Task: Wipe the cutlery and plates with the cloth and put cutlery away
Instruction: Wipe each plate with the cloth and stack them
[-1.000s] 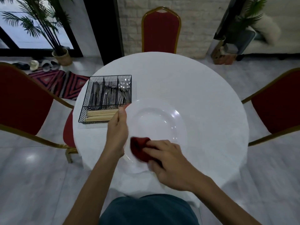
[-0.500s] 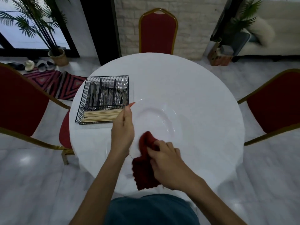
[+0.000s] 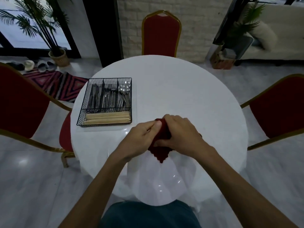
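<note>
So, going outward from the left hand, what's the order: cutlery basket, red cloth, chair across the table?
1. The red cloth, pinched in the left hand.
2. The cutlery basket, ahead and leftward on the table.
3. The chair, beyond the table's far edge.

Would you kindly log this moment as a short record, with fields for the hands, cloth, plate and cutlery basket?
left hand: grips the red cloth
right hand: grips the same cloth from the other side
red cloth: bunched between both hands, one corner hanging over the plate
plate: white, at the table's near edge, below the hands
wire basket: on the table, to the person's left
basket contents: knives, forks, spoons, chopsticks in the near compartment
</note>
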The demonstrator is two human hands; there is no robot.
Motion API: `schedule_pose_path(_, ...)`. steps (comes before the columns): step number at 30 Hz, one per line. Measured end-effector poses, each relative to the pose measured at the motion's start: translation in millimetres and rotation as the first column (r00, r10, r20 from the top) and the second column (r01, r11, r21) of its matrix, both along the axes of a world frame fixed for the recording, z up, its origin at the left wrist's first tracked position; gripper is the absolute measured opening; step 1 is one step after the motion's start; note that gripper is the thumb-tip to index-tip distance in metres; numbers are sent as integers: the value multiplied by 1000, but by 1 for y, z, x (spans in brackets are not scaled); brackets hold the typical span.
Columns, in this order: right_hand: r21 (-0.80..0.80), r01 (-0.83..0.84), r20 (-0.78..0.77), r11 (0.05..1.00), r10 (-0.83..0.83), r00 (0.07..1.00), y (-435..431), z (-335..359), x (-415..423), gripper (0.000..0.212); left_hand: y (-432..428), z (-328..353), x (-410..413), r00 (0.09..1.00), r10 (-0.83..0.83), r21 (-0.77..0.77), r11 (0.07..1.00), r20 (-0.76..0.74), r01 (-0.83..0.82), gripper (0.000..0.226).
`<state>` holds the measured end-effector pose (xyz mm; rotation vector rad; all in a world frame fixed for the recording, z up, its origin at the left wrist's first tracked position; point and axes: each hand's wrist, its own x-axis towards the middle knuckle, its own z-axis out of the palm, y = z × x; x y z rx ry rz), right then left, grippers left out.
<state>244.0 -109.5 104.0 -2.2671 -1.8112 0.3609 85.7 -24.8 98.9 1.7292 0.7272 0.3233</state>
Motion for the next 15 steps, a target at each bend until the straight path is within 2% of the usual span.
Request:
schedule_pose_path(3, 9, 88, -175, 996, -85, 981, 4, 2, 13, 56, 12, 8, -8, 999, -27, 63, 998, 38, 24, 37)
schedule_pose_path(5, -13, 212, -346, 977, -203, 916, 0, 0, 27, 53, 25, 17, -17, 996, 46, 97, 994, 75, -53, 34)
schedule_pose_path(7, -62, 248, -454, 967, -249, 855, -5, -2, 32, 47, 34, 25, -25, 990, 99, 80, 991, 98, -107, 33)
schedule_pose_path(11, 62, 161, -425, 985, -120, 897, 5, 20, 14, 53, 32, 35, -19, 995, -72, 98, 993, 74, 65, 32)
schedule_pose_path(13, 59, 79, -372, 995, -51, 927, 13, 31, 2, 55, 26, 31, -14, 988, -146, 108, 984, 53, 140, 33)
schedule_pose_path(15, 16, 84, -393, 996, -71, 917, 14, 33, -2, 55, 23, 27, -15, 987, -144, 100, 986, 78, 136, 33)
